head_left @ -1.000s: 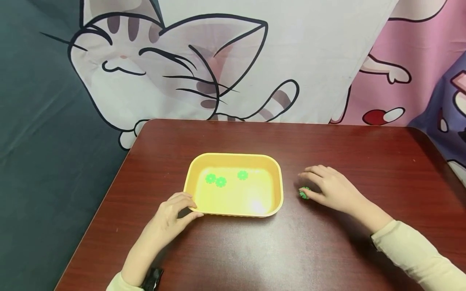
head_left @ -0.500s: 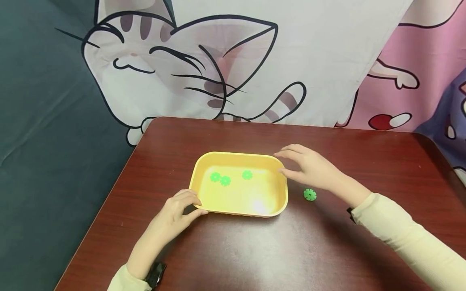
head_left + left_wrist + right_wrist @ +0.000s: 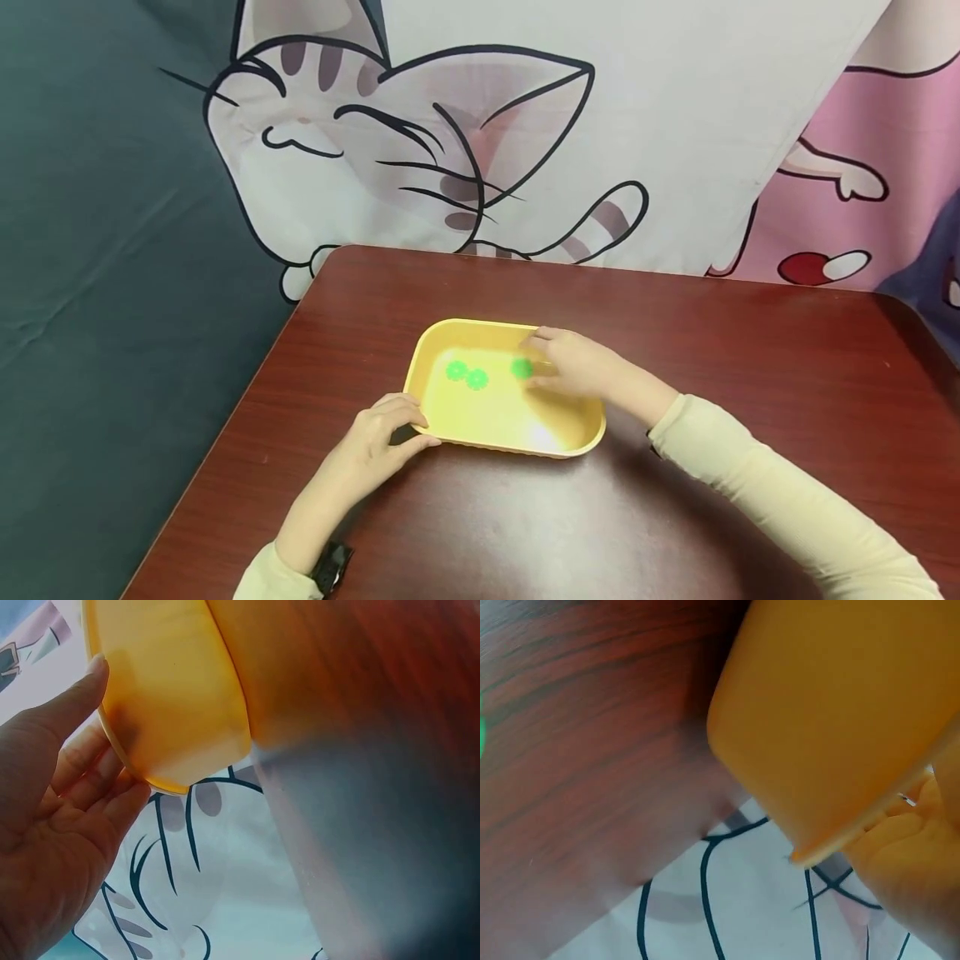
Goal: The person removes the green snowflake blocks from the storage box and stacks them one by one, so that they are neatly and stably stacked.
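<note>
My left hand [image 3: 378, 450] holds the near left corner of a yellow plastic tray [image 3: 487, 419]. In the left wrist view, the thumb and fingers of that hand [image 3: 71, 802] pinch the rim. Two green notched plastic discs [image 3: 457, 370] lie side by side on the left of the tray's floor. A third green disc [image 3: 521, 368] sits further right. Over the tray's right end, my right hand [image 3: 576, 364] reaches in with fingers apart, fingertips right at that third disc. From the right wrist, the tray's outer wall [image 3: 817, 720] covers most of that hand [image 3: 911, 859].
A dark red wooden table [image 3: 480, 533] bears the tray. A green patch [image 3: 481, 727] shows at the left edge of the right wrist view, over the tabletop. Behind the table hangs a cloth printed with a cat [image 3: 315, 183].
My right hand has left the green disc on the table, passed over the tray's right rim and reached inside. The left hand keeps its hold. The head view has shifted slightly.
</note>
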### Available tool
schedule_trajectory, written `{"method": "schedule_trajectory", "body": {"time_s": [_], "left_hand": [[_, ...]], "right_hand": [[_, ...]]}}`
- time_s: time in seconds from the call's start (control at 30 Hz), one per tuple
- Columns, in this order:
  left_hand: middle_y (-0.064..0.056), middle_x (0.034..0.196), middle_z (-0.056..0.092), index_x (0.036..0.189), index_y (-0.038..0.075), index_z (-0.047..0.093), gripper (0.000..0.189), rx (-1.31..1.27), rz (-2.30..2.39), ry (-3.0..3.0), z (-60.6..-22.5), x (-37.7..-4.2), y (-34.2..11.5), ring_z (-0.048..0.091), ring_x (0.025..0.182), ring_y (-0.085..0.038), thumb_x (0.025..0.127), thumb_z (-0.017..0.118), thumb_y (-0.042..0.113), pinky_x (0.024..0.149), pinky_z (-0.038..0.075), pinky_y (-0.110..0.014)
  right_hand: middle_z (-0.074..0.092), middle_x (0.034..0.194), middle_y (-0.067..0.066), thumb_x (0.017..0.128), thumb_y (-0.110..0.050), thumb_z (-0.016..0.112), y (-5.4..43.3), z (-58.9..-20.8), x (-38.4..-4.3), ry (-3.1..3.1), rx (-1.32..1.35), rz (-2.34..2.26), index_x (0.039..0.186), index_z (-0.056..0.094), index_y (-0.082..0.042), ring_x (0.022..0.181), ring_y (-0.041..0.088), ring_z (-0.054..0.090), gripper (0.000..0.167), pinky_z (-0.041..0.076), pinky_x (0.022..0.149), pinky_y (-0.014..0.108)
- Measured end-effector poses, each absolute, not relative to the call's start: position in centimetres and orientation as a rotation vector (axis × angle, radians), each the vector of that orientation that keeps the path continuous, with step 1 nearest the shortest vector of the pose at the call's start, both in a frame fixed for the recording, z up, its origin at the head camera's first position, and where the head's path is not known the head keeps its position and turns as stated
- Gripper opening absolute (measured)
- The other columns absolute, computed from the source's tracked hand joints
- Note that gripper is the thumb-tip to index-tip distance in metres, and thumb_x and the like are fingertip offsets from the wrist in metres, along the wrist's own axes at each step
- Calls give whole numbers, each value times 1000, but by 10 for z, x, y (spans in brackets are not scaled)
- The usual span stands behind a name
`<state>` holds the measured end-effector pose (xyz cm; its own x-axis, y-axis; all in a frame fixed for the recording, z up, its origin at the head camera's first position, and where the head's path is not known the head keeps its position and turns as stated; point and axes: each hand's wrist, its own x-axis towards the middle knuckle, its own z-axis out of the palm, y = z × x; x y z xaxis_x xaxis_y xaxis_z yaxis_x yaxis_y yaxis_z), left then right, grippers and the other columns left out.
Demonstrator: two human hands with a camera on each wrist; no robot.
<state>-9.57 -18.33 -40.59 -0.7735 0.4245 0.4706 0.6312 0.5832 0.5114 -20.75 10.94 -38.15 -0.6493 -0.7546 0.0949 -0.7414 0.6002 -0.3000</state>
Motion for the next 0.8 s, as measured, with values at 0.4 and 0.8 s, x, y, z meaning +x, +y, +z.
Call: {"method": "schedule_trajectory", "body": {"time_s": [0.4, 0.8], "left_hand": [[3, 78, 64, 74, 9, 65, 22, -885, -977, -2478, -405, -95, -182, 60, 86, -18, 64, 84, 13, 82, 43, -11], [4, 77, 64, 73, 10, 65, 23, -869, -960, -2477, -406, -93, -181, 61, 86, -21, 63, 85, 13, 83, 44, -11]], "right_hand": [[60, 110, 10, 81, -30, 72, 92, -395, -205, 2761, -1214, -252, 114, 60, -1, 103, 25, 58, 46, 49, 86, 39], [57, 101, 8, 82, -27, 72, 89, -400, -204, 2761, -1226, -271, 110, 63, 0, 92, 22, 58, 40, 50, 81, 35]]}}
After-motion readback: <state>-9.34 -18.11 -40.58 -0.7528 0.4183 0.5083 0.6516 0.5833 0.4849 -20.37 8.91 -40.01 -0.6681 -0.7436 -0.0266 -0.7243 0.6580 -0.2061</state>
